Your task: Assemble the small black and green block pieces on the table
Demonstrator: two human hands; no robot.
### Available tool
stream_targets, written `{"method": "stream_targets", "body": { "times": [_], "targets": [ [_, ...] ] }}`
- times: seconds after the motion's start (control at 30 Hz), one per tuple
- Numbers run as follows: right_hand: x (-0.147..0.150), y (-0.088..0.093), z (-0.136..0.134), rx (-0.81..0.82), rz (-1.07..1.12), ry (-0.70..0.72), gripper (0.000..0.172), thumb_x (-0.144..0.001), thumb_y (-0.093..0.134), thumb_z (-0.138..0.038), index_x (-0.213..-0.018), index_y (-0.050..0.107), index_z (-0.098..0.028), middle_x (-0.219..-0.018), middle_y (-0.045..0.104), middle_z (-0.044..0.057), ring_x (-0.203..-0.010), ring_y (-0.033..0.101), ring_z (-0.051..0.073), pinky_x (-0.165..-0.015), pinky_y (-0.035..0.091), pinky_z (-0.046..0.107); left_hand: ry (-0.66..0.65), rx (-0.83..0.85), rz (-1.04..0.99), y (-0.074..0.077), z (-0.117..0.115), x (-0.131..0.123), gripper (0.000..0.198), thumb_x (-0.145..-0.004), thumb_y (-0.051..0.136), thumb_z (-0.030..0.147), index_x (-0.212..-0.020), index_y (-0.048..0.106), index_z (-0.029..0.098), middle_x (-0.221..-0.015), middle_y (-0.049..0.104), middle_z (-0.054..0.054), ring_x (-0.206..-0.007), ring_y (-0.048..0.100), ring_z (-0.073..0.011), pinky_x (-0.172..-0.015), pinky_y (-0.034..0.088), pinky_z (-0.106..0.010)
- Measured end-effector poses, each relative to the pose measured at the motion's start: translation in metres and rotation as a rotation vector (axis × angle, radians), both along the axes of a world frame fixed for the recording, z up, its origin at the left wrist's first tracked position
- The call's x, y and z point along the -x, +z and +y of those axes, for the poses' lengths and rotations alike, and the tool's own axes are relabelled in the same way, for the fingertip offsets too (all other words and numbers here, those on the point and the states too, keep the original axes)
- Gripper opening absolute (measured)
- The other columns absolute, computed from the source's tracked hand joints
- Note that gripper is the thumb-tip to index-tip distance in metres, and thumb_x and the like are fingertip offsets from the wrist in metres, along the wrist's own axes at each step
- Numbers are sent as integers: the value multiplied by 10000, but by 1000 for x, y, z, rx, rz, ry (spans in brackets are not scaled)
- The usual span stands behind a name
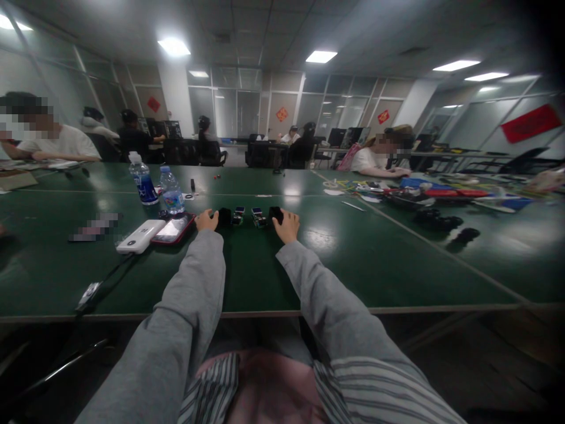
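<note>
My left hand (207, 221) rests over the green table with fingers curled, its thumb and fingertips at the edge of a black block (225, 217). Opposite it, my right hand (288, 226) has thumb and forefinger on either side of another black block (276, 214). Between the blocks lie two small electronic modules, a left one (239, 215) and a right one (259, 217), with a gap between them. Whether the modules are joined to the blocks is too dark to make out. A red-edged phone (174, 228) lies just left of my left hand.
Left of me are a white power bank (141, 236) with a cable and two bottles, one dark blue (143, 181), one clear (171, 191). At right lie a pen (353, 206), black items (436, 221) and a cluttered pile (424, 191). Several people sit around the room.
</note>
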State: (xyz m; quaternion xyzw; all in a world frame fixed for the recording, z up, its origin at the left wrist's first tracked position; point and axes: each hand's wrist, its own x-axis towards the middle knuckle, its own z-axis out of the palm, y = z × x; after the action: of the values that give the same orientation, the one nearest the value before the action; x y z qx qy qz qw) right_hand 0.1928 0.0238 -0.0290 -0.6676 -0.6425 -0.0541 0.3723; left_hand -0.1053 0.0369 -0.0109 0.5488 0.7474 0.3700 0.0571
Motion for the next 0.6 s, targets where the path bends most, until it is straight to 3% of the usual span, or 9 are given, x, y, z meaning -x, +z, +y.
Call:
{"method": "stream_targets", "body": {
  "times": [0.07,0.13,0.27,0.33,0.43,0.53,0.6],
  "targets": [
    [6,6,-7,-65,-68,26,489,-894,406,-405,-1340,422,-203,-1305,437,132,-1219,316,291,-968,316,439,-43,-79,72,4,-1,-3,430,-848,476,472,-1184,600,233,-1243,597,-88,-1226,461,-255,-1024,342,-414],
    [15,11,-15,-107,-152,110,464,-912,376,-389,-1344,426,-229,-1353,400,108,-1255,290,273,-1009,281,427,-165,-95,147,7,-1,-2,384,-829,512,466,-1146,625,280,-1236,601,-49,-1231,452,-243,-1042,332,-408],
    [31,15,-26,-125,-251,210,451,-915,381,-375,-1341,438,-239,-1416,346,88,-1332,206,265,-1072,193,444,-428,7,223,4,7,10,478,-729,642,276,-1203,592,249,-1270,573,-38,-1220,476,-207,-1072,328,-363],
    [32,13,-25,-107,-223,164,457,-907,390,-352,-1345,430,-229,-1433,331,98,-1342,189,282,-1075,168,485,-482,49,202,1,10,15,563,-681,646,176,-1236,565,224,-1291,552,-48,-1223,483,-200,-1066,348,-347],
    [21,7,-16,-22,-141,108,472,-887,400,-297,-1343,424,-176,-1380,403,136,-1306,258,289,-1039,249,482,-521,47,180,-2,9,15,567,-669,645,150,-1226,572,217,-1295,542,-58,-1229,487,-207,-1065,361,-350],
    [8,0,-4,53,-112,151,471,-874,373,-222,-1328,430,-112,-1290,493,153,-1285,308,262,-1007,323,422,-525,17,179,-1,6,6,515,-678,672,179,-1186,598,216,-1301,540,-63,-1240,479,-212,-1072,358,-355],
    [3,-2,1,49,-118,178,472,-871,346,-181,-1330,428,-104,-1293,497,144,-1300,302,242,-1038,291,414,-527,5,195,0,3,-2,534,-659,701,185,-1183,599,212,-1305,538,-68,-1253,466,-215,-1072,358,-351]
  ]
}}
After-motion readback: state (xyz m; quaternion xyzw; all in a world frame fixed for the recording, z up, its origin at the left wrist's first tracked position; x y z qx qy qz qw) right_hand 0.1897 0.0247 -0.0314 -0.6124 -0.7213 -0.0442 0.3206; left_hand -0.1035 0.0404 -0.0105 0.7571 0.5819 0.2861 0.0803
